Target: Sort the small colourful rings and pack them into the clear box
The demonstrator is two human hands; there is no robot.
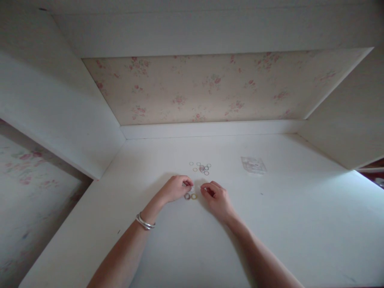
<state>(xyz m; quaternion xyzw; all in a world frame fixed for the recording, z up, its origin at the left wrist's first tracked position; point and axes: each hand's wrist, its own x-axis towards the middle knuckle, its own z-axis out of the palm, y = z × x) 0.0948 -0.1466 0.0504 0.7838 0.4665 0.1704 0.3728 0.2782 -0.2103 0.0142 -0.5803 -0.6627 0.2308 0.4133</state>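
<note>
My left hand (177, 188), a silver bangle (145, 222) on its wrist, has thumb and fingers pinched together just above the white tabletop. A small pale ring (191, 189) shows at its fingertips; whether the fingers grip it is too small to tell. Close below them lie a dark ring (187, 196) and a yellow ring (194, 196), side by side. My right hand (218, 199) is a short gap to the right, its thumb and forefinger brought together. Anything between those fingertips is too small to make out. Beyond both hands, several thin rings (206, 168) lie in a loose cluster, some overlapping.
A clear plastic packet (253, 165) lies on the white tabletop (186, 248) to the right. White panels (345, 104) rise at both sides, with a low ledge (210, 128) along the back. Flowered wallpaper (195, 88) covers the wall behind.
</note>
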